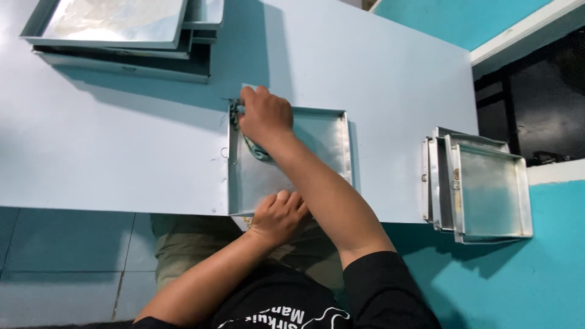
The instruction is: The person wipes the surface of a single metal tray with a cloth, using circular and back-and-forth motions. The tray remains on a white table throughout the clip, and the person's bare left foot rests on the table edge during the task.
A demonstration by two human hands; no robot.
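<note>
So the pale blue tabletop (122,140) takes up most of the view, with a stack of metal trays (122,36) up at its far left corner and another stack of trays (481,183) off its right edge. A shallow square metal tray (323,140) sits at the near edge, right in the middle. The right hand (265,116) presses a bunched-up cloth (256,149) into its far left corner, fingers closed around it. The left hand (279,213) grips the tray's near rim.
</note>
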